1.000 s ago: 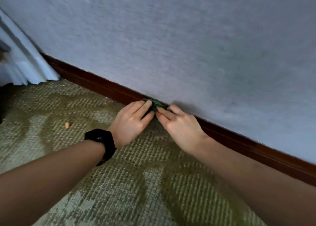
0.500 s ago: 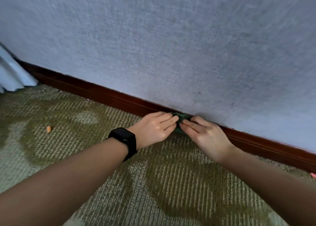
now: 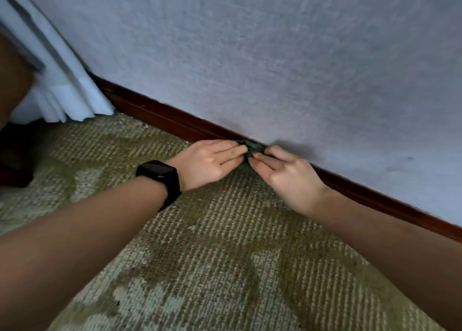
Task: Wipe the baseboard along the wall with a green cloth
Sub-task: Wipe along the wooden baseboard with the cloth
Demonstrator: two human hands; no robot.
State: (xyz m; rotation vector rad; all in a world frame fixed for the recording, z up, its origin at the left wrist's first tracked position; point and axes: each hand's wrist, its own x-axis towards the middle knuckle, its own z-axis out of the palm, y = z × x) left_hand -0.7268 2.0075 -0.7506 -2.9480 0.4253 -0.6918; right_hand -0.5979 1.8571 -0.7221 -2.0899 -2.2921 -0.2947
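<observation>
A dark red-brown baseboard [image 3: 160, 116] runs along the foot of the pale textured wall [image 3: 275, 63], slanting down to the right. A small bunched green cloth [image 3: 251, 146] is pressed against the baseboard, mostly hidden by my fingers. My left hand [image 3: 208, 163], with a black watch on the wrist, holds the cloth from the left. My right hand [image 3: 287, 174] holds it from the right, fingertips meeting the left hand's.
A white curtain [image 3: 67, 80] hangs down to the floor at the far left, over the end of the baseboard. Green and beige patterned carpet [image 3: 200, 268] covers the floor. Something dark [image 3: 15, 155] stands at the left edge.
The view has swung, so the curtain shows large at the left again. Both hands stay together on the cloth at the baseboard, and have worked along it.
</observation>
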